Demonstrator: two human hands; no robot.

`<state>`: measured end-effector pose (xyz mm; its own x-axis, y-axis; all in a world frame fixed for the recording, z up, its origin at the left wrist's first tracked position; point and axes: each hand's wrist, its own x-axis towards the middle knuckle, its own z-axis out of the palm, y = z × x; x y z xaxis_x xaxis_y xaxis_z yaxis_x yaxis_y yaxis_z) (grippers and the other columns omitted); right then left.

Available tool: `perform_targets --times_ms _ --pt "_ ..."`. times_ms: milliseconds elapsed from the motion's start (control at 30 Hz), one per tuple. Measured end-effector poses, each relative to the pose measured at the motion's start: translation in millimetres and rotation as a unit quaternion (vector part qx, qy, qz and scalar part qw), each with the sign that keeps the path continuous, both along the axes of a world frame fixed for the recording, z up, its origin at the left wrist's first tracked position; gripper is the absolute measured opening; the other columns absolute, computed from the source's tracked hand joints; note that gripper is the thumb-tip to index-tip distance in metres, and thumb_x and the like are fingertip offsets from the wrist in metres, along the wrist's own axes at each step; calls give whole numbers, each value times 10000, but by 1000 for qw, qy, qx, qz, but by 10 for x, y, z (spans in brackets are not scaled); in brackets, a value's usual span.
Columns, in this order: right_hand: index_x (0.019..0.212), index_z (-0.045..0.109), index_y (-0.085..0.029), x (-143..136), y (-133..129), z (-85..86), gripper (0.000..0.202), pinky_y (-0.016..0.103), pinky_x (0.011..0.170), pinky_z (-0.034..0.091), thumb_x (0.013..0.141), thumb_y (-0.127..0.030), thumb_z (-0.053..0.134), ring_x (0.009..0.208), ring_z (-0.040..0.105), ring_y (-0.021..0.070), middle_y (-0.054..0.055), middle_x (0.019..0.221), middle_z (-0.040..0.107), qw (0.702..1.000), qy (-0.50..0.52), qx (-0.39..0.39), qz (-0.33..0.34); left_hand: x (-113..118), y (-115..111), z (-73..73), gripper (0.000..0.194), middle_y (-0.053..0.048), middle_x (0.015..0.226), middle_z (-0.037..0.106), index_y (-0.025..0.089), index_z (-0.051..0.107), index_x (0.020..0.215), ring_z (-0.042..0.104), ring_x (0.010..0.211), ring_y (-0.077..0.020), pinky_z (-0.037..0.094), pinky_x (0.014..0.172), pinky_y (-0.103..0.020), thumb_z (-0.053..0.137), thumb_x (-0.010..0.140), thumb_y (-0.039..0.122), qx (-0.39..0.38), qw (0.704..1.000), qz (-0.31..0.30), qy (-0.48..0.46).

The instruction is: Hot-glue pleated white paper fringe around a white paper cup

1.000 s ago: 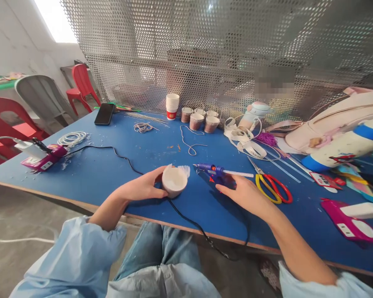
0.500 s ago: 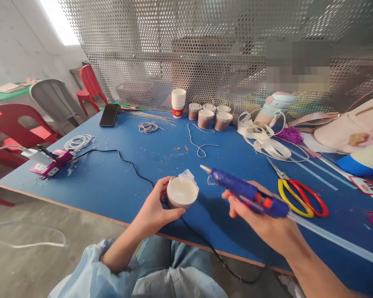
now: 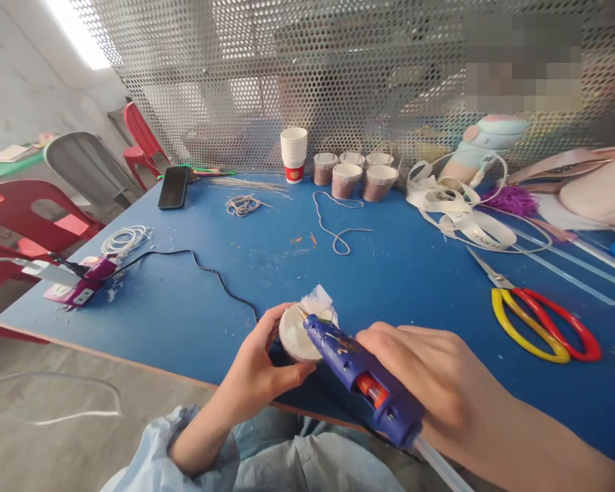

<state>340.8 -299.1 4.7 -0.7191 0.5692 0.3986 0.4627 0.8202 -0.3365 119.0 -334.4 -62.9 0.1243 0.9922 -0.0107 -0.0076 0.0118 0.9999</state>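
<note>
Over the table (image 3: 420, 273), my left hand (image 3: 259, 369) curls round a cup (image 3: 294, 336). My right hand (image 3: 441, 376) grips a glue gun (image 3: 344, 355) slanting over its rim.

The person wears a pale blue top; its loose left sleeve (image 3: 184, 444) is creased and bunched, ending on the forearm above the bare left hand (image 3: 259, 372). Wrinkled, greyer blue cloth (image 3: 312, 468) covers the lap, over darker blue trousers (image 3: 266, 429). The right hand (image 3: 425, 372) and forearm are bare.
</note>
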Motion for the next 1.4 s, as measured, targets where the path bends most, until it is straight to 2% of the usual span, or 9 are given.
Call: perform_targets --times_ms 100,167,300,433,667,900,1167,1400 --pt "774 459 -211 -15 -1 114 184 270 493 269 949 -251 424 492 395 118 -36 600 455 1000 0 -6 8 -1 -7 10 622 -61 1253 599 247 479 1277 553 1178 -226 421 1010 -295 775 730 240 3 1000 4 4" --pt "774 464 -211 -27 -1 128 170 269 496 270 938 -244 434 491 406 114 -35 605 472 1000 3 -15 7 2 -9 15 622 -61 1261 595 245 482 1270 547 1186 -224 412 1021 -295 779 725 242 6 1000 7 10" --pt "751 456 -211 -52 -11 23 177 276 478 230 919 -206 401 460 396 110 -32 584 485 999 -14 -29 -22 6 -12 18 623 -79 1236 601 221 473 1267 561 1163 -237 424 1010 -319 776 725 254 6 1000 9 13" --pt "777 469 -203 -70 -28 -62 141 268 483 232 911 -239 440 472 441 112 -29 591 506 998 -25 -38 -36 2 -19 14 622 -88 1228 598 212 469 1266 564 1154 -244 425 1010 -336 776 727 259 5 1000 7 11" --pt "737 486 -187 -134 -18 -41 167 276 483 254 889 -163 421 458 437 118 -20 577 502 997 -48 51 -13 13 -19 20 653 -102 1209 599 190 483 1244 563 1148 -258 430 1001 -351 812 687 281 -11 999 18 -23" --pt "669 454 -201 -170 -11 -62 283 291 458 243 926 -189 337 437 351 120 -18 537 444 987 -33 157 -22 4 -12 23 640 -101 1186 612 187 499 1219 573 1126 -255 438 982 -346 822 679 306 -21 999 2 -46" --pt "610 458 -197 -171 -66 36 329 284 445 246 927 -152 386 433 342 109 -18 525 427 977 -85 194 -28 -2 -5 11 641 -109 1195 599 173 485 1221 559 1140 -258 417 1014 -364 816 692 317 -23 999 -6 -47" --pt "628 467 -199 -169 -49 -3 322 288 439 255 933 -157 372 427 355 116 -19 521 432 976 -83 199 -24 -5 -6 20 653 -102 1177 612 177 509 1208 573 1118 -250 430 992 -344 835 665 339 -23 998 2 -56"
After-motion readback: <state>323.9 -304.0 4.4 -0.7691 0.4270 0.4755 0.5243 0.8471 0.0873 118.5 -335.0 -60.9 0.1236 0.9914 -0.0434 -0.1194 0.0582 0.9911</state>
